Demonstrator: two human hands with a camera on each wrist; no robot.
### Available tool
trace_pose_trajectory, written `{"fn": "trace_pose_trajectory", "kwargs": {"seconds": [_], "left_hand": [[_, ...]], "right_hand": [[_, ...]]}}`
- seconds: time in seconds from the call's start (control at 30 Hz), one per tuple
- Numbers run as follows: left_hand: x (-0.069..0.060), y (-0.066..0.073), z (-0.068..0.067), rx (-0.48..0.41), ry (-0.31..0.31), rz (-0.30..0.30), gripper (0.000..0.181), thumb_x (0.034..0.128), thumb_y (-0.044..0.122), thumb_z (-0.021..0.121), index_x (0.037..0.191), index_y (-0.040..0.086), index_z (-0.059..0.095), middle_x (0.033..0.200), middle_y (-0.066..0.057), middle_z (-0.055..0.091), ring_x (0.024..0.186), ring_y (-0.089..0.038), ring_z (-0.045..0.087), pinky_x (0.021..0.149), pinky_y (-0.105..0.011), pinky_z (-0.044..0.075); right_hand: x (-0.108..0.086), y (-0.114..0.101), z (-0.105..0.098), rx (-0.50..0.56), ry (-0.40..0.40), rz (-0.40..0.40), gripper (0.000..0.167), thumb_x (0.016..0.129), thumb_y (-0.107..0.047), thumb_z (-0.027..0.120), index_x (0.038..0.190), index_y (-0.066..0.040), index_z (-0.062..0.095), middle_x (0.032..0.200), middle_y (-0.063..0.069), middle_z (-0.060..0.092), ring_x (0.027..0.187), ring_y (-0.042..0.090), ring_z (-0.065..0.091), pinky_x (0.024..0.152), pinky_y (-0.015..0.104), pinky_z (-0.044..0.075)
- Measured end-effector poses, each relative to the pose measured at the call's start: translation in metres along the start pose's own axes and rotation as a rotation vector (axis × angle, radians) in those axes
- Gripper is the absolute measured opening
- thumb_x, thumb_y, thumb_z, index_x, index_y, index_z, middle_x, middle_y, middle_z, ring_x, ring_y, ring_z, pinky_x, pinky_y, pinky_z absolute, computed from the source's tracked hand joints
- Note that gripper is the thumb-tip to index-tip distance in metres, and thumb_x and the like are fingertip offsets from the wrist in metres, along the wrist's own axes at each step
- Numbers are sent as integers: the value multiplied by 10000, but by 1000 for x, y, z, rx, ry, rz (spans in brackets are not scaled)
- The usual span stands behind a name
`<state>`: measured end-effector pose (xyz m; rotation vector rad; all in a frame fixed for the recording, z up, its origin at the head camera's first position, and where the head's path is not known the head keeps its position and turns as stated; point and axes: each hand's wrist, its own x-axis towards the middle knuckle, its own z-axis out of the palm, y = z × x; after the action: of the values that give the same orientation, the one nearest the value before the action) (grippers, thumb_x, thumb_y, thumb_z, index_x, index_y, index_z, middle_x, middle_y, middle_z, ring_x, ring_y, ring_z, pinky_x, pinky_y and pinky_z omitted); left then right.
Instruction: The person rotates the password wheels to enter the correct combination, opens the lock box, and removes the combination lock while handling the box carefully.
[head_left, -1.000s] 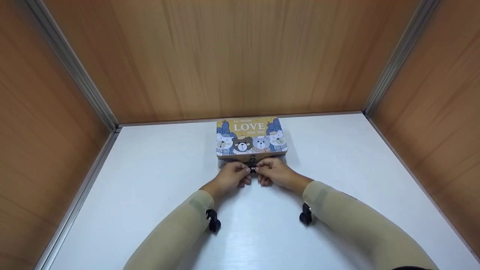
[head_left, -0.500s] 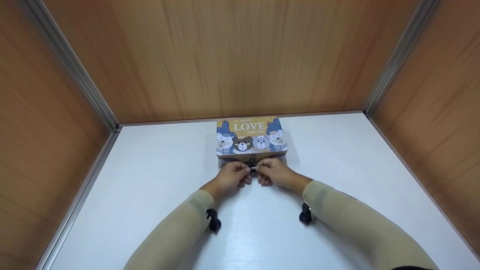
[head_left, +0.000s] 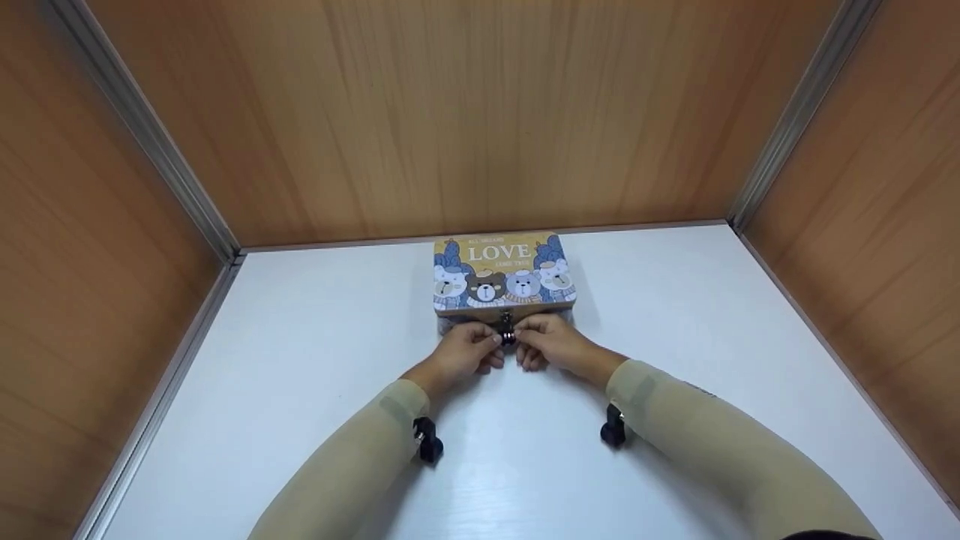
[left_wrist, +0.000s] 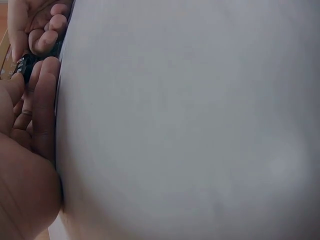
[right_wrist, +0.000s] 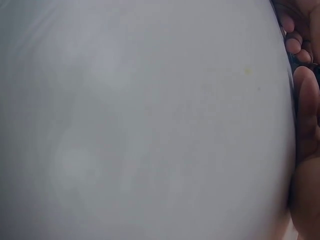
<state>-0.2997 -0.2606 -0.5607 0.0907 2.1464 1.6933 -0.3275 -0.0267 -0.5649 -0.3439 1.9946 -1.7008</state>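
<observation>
Left fingers (head_left: 489,343): were curled, pinching one side
Right fingers (head_left: 531,339): were curled, pinching the other
Combination padlock (head_left: 508,337): sat between both
Change: grip looked the same as half a second earlier
Bear-print box (head_left: 501,271): stood just beyond the fingers
Lid: read "LOVE"; smaller print was unclear

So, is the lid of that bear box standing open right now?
No, the lid sits flat and closed, while the left hand and right hand hold the black lock below its front edge.
</observation>
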Motion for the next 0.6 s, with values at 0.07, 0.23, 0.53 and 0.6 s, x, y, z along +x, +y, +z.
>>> {"fn": "trace_pose_trajectory", "kwargs": {"seconds": [0.07, 0.23, 0.53, 0.6], "left_hand": [[0, 0, 0, 3, 4, -4, 208, 1191, 200, 601, 1223, 28, 714, 1073, -103, 803, 924, -172, 795, 811, -300, 654], [0, 0, 1, -15, 14, 14, 204, 1189, 175, 603, 1212, 7, 716, 1040, -89, 807, 883, -137, 792, 772, -273, 645], [1, -1, 2, -6, 20, 26, 199, 1183, 170, 615, 1176, 0, 719, 992, -95, 821, 851, -133, 794, 744, -269, 639], [0, -1, 3, 1, 20, 24, 203, 1184, 181, 615, 1179, 6, 718, 1014, -99, 815, 874, -145, 800, 765, -280, 646]], "right_hand": [[0, 0, 0, -3, -5, -2, 194, 1148, -141, 631, 1222, 15, 719, 824, 46, 770, 648, 109, 722, 607, 246, 632], [3, 3, 0, -29, -17, -36, 147, 1137, -134, 644, 1160, -8, 716, 796, 25, 763, 629, 90, 710, 582, 228, 608], [3, 3, 2, -29, 6, -27, 138, 1125, -130, 661, 1146, -12, 730, 778, 35, 761, 617, 105, 711, 570, 236, 609], [3, 3, 3, -34, 14, -18, 150, 1118, -143, 677, 1165, -14, 735, 789, 33, 759, 627, 108, 716, 576, 238, 608]]}}
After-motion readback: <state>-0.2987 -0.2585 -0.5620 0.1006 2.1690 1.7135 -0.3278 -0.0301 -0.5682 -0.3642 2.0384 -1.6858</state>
